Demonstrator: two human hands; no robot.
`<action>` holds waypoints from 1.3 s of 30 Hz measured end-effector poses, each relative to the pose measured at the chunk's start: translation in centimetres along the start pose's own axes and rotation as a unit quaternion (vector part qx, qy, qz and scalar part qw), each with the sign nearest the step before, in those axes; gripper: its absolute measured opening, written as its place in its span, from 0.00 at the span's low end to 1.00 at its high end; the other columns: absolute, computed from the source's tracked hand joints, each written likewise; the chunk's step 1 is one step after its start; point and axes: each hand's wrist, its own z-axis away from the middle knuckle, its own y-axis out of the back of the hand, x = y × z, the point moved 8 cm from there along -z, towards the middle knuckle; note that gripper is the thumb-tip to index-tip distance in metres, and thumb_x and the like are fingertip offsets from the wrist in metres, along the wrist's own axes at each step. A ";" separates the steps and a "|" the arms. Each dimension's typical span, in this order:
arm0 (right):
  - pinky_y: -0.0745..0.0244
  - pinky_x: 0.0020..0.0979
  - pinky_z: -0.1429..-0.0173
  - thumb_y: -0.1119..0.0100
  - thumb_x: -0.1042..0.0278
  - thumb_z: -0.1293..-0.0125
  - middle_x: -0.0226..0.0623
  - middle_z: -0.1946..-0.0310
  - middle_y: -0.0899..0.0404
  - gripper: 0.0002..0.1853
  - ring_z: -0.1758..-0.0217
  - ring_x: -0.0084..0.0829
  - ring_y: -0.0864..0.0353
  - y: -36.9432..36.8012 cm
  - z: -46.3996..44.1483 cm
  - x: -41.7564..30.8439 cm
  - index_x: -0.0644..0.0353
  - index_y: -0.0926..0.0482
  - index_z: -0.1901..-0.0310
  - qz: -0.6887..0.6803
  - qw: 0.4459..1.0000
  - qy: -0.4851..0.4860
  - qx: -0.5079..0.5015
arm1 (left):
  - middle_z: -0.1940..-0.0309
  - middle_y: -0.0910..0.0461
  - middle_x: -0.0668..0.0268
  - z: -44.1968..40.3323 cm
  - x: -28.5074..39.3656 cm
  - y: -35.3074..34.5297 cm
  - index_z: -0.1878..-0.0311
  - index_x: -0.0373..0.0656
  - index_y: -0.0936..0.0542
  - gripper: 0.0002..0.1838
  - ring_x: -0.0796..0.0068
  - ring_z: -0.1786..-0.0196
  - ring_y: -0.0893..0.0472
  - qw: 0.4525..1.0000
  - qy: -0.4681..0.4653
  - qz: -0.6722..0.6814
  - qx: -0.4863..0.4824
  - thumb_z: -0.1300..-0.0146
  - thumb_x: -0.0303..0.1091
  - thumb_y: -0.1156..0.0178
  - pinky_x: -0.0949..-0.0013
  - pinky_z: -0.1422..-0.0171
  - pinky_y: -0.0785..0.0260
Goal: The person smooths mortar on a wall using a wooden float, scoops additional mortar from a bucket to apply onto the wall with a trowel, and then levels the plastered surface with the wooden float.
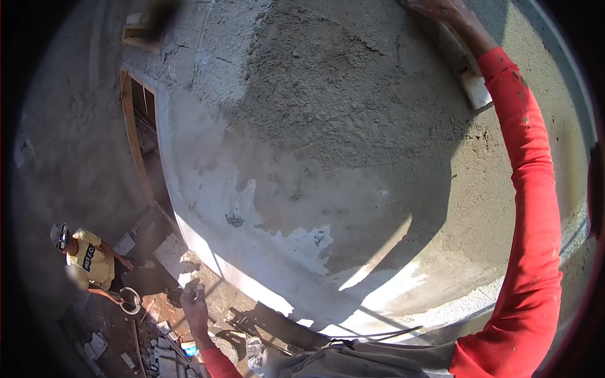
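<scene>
At the top right, my right hand (441, 9) is closed on a long plastering float; the float's pale lower end (475, 89) shows beside my wrist. The float lies against wet grey plaster (328, 88) on the wall; its grip and upper end are hidden or cut off by the frame edge. Low on the left, my left hand (194, 307) is raised in the air away from the wall. Its fingers are loosely bent and apart, with nothing visible in them.
A co-worker (91, 258) in a yellow shirt stands below left, one hand at a round rimmed container (130, 301). A wood-framed opening (142, 132) breaks the wall at left. Broken rubble pieces (167, 362) and a pale board (170, 255) lie on the ground.
</scene>
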 end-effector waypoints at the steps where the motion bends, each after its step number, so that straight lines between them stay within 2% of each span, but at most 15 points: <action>1: 0.14 0.60 0.50 0.39 0.68 0.35 0.66 0.56 0.12 0.30 0.51 0.66 0.11 -0.9 -1.0 -1.3 0.66 0.26 0.31 -0.011 1.000 0.019 0.009 | 0.48 0.11 0.54 -1.9 2.5 -3.5 0.37 0.27 0.17 0.19 0.68 0.43 0.13 0.997 -0.045 0.057 -0.023 0.20 0.34 0.39 0.65 0.33 0.25; 5: 0.14 0.60 0.50 0.42 0.72 0.34 0.64 0.57 0.12 0.19 0.53 0.64 0.10 -8.1 1.9 -10.0 0.67 0.19 0.42 -0.056 0.987 0.125 -0.082 | 0.47 0.11 0.56 -5.1 17.5 -16.9 0.32 0.29 0.19 0.19 0.70 0.41 0.13 0.970 -0.061 0.156 -0.175 0.16 0.34 0.39 0.69 0.32 0.25; 8: 0.16 0.61 0.53 0.40 0.71 0.34 0.65 0.58 0.12 0.24 0.54 0.63 0.10 -8.3 8.0 -10.5 0.64 0.21 0.36 -0.063 0.978 0.142 -0.140 | 0.47 0.11 0.56 -5.3 19.0 -17.9 0.31 0.29 0.20 0.19 0.70 0.42 0.13 0.962 -0.106 0.150 -0.203 0.16 0.33 0.39 0.70 0.33 0.25; 13: 0.19 0.57 0.41 0.34 0.59 0.27 0.60 0.50 0.13 0.39 0.46 0.63 0.14 -4.5 19.5 8.3 0.48 0.35 0.16 0.042 0.993 0.011 -0.107 | 0.51 0.13 0.58 -3.8 -3.0 -4.1 0.34 0.29 0.19 0.20 0.70 0.49 0.15 0.995 0.033 0.029 -0.091 0.23 0.29 0.38 0.64 0.40 0.23; 16: 0.19 0.50 0.32 0.30 0.50 0.26 0.58 0.40 0.14 0.40 0.37 0.60 0.14 1.0 26.2 27.8 0.54 0.32 0.18 0.078 0.992 -0.078 0.060 | 0.60 0.15 0.64 0.6 -18.7 6.0 0.42 0.31 0.17 0.13 0.75 0.56 0.17 0.990 0.132 0.031 -0.026 0.25 0.25 0.40 0.69 0.49 0.24; 18: 0.19 0.48 0.30 0.29 0.47 0.26 0.57 0.35 0.14 0.39 0.34 0.56 0.13 4.0 27.6 31.6 0.57 0.29 0.20 0.065 0.981 -0.142 0.118 | 0.69 0.16 0.68 -0.3 -20.4 9.9 0.49 0.35 0.13 0.09 0.82 0.67 0.21 0.985 0.170 -0.015 -0.035 0.27 0.26 0.39 0.76 0.63 0.30; 19: 0.19 0.47 0.31 0.29 0.47 0.26 0.57 0.35 0.14 0.39 0.34 0.54 0.13 4.3 27.6 29.9 0.57 0.28 0.21 0.048 0.976 -0.178 0.118 | 0.66 0.16 0.66 -2.2 -21.4 10.9 0.46 0.33 0.14 0.11 0.81 0.64 0.19 0.981 0.191 0.031 -0.015 0.26 0.24 0.41 0.75 0.61 0.30; 21: 0.17 0.46 0.38 0.29 0.49 0.26 0.56 0.41 0.13 0.37 0.41 0.52 0.11 3.5 27.4 25.5 0.59 0.26 0.23 0.017 0.967 -0.221 0.122 | 0.62 0.17 0.66 -7.9 -14.1 8.3 0.44 0.31 0.18 0.12 0.75 0.58 0.19 0.997 -0.012 -0.021 -0.071 0.23 0.29 0.41 0.70 0.52 0.26; 22: 0.15 0.46 0.44 0.28 0.51 0.27 0.56 0.48 0.12 0.36 0.48 0.51 0.10 2.0 26.8 21.4 0.60 0.26 0.24 0.011 0.974 -0.196 0.115 | 0.62 0.16 0.66 -8.4 -2.9 3.8 0.43 0.31 0.19 0.14 0.76 0.59 0.20 0.995 0.022 0.009 -0.102 0.21 0.31 0.42 0.69 0.54 0.28; 25: 0.14 0.48 0.65 0.29 0.60 0.27 0.56 0.68 0.13 0.32 0.72 0.56 0.11 -5.0 26.7 9.1 0.62 0.25 0.26 -0.036 0.987 -0.138 0.076 | 0.53 0.17 0.65 -15.2 13.8 -7.6 0.33 0.28 0.20 0.20 0.76 0.49 0.19 0.983 -0.142 0.028 -0.111 0.15 0.35 0.44 0.68 0.37 0.26; 26: 0.14 0.57 0.55 0.35 0.66 0.32 0.56 0.65 0.12 0.38 0.59 0.60 0.10 -7.2 26.6 4.8 0.57 0.33 0.20 -0.067 0.984 -0.167 0.014 | 0.51 0.15 0.63 -15.2 20.0 -12.0 0.32 0.29 0.20 0.21 0.74 0.47 0.17 0.976 -0.151 0.057 -0.147 0.15 0.37 0.42 0.67 0.34 0.26; 30: 0.13 0.53 0.59 0.35 0.72 0.36 0.53 0.63 0.10 0.48 0.61 0.58 0.10 -11.8 30.3 -4.7 0.53 0.41 0.14 -0.082 0.987 -0.107 -0.082 | 0.49 0.11 0.56 -11.0 33.0 -22.3 0.32 0.31 0.18 0.23 0.68 0.45 0.14 0.938 -0.306 0.041 -0.158 0.17 0.41 0.39 0.66 0.35 0.26; 35: 0.09 0.47 0.51 0.32 0.71 0.36 0.58 0.36 0.16 0.46 0.54 0.57 0.08 -7.5 39.4 4.5 0.59 0.37 0.16 -0.087 0.984 -0.149 0.031 | 0.49 0.11 0.56 -10.2 20.3 -6.5 0.37 0.29 0.17 0.21 0.66 0.46 0.14 0.981 -0.165 -0.002 -0.099 0.18 0.39 0.40 0.63 0.36 0.24; 37: 0.08 0.46 0.53 0.35 0.74 0.32 0.62 0.51 0.10 0.45 0.60 0.57 0.06 -4.2 38.8 9.2 0.61 0.41 0.15 -0.110 0.958 -0.248 0.096 | 0.51 0.12 0.51 -13.8 7.1 5.6 0.40 0.27 0.16 0.17 0.66 0.47 0.14 0.962 -0.180 -0.191 -0.075 0.20 0.32 0.42 0.62 0.40 0.21; 39: 0.09 0.46 0.58 0.35 0.72 0.31 0.61 0.60 0.09 0.40 0.65 0.58 0.07 -3.2 35.2 10.1 0.64 0.37 0.18 -0.143 0.944 -0.283 0.097 | 0.52 0.12 0.52 -14.2 3.0 10.2 0.39 0.25 0.18 0.17 0.66 0.47 0.14 0.966 -0.114 -0.233 -0.019 0.19 0.30 0.43 0.62 0.40 0.21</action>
